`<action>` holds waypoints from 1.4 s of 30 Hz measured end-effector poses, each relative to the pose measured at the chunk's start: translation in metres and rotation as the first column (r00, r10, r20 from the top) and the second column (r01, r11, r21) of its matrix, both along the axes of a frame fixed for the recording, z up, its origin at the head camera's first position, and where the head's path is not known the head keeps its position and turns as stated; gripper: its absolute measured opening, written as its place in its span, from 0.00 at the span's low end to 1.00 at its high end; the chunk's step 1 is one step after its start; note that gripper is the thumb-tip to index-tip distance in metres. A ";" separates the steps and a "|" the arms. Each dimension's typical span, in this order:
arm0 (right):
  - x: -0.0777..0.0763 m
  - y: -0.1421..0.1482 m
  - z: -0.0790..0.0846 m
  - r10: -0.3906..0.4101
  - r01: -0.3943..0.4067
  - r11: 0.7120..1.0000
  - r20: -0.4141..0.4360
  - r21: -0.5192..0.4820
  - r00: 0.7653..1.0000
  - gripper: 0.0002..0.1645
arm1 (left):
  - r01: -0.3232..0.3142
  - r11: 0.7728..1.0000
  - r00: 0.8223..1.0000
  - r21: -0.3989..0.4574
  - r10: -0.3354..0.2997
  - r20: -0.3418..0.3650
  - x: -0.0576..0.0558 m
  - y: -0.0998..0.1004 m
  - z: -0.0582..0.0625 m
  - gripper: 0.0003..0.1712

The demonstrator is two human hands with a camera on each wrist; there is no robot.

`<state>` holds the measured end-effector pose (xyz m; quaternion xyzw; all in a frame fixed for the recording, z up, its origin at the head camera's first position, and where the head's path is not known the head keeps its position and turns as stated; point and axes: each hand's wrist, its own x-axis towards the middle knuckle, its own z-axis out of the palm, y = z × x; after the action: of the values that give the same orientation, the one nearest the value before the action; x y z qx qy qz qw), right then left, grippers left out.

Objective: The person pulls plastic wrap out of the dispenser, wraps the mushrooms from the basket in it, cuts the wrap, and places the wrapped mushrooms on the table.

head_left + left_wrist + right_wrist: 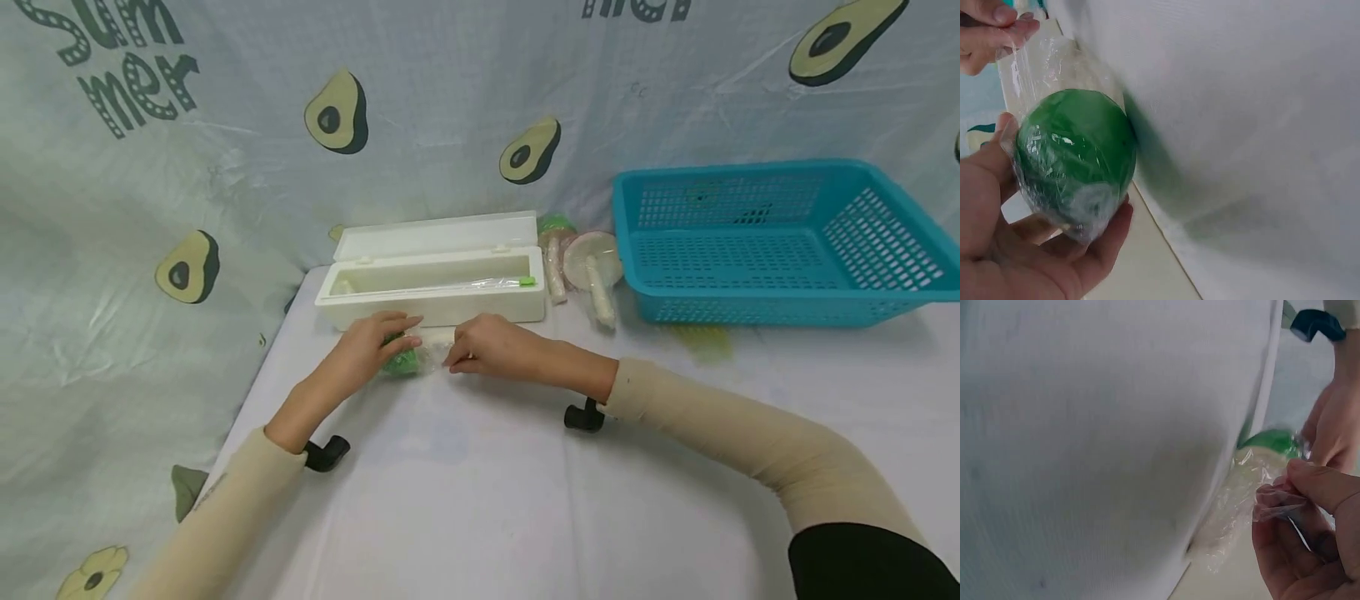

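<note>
A green, round-headed object with a pale handle (1079,144), wrapped in clear plastic, lies in front of the white box. My left hand (372,343) holds its green head, with fingers curled round the underside in the left wrist view. Thumb and fingertips of my right hand (491,346) pinch the loose clear wrapper (1279,503) at the handle side. The open white box (435,313) stands right behind both hands, its lid (438,234) tilted back. Inside lies a slim item in clear plastic with a bright green end (527,282).
Right of the box lie a green-topped item with a pale handle (555,271) and a pale round disc on a handle (592,258), both in clear plastic. A blue perforated basket (757,310) stands at the back right. A printed curtain (435,150) hangs behind the white-covered table (465,517).
</note>
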<state>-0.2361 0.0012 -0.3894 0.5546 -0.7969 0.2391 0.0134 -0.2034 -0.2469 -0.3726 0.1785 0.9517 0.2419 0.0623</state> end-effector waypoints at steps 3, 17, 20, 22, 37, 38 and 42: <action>-0.003 0.000 0.000 -0.032 0.033 0.999 0.050 -0.024 0.998 0.05 | 0.019 1.000 0.998 0.010 -0.020 0.064 0.007 -0.005 0.001 0.37; -0.005 0.002 -0.002 -0.229 0.239 0.971 0.359 0.018 0.905 0.20 | 0.221 0.975 0.928 -0.035 -0.222 -0.301 0.016 -0.019 -0.004 0.29; -0.007 0.001 -0.003 -0.194 0.218 0.976 0.353 -0.029 0.915 0.16 | 0.179 0.981 0.934 -0.080 -0.194 -0.300 0.020 -0.017 -0.005 0.33; -0.007 0.001 -0.003 -0.180 0.217 0.973 0.326 -0.080 0.928 0.12 | 0.127 0.985 0.955 -0.119 -0.154 -0.253 0.022 -0.014 -0.005 0.39; -0.006 -0.008 0.002 -0.176 0.233 0.959 0.305 -0.161 0.936 0.08 | -0.056 0.998 0.997 -0.015 0.055 -0.055 0.013 0.009 -0.001 0.38; -0.006 -0.008 0.002 -0.179 0.236 0.959 0.306 -0.159 0.935 0.08 | -0.063 0.998 0.997 0.000 0.063 -0.053 0.013 0.009 -0.001 0.37; -0.008 -0.007 0.003 -0.166 0.219 0.966 0.318 -0.139 0.934 0.08 | -0.089 0.995 0.984 0.034 0.094 -0.154 0.018 0.011 -0.003 0.37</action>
<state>-0.2441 -0.0059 -0.3867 0.4269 -0.8164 0.3870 -0.0377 -0.1852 -0.2360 -0.3759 0.1537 0.9575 0.2428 -0.0256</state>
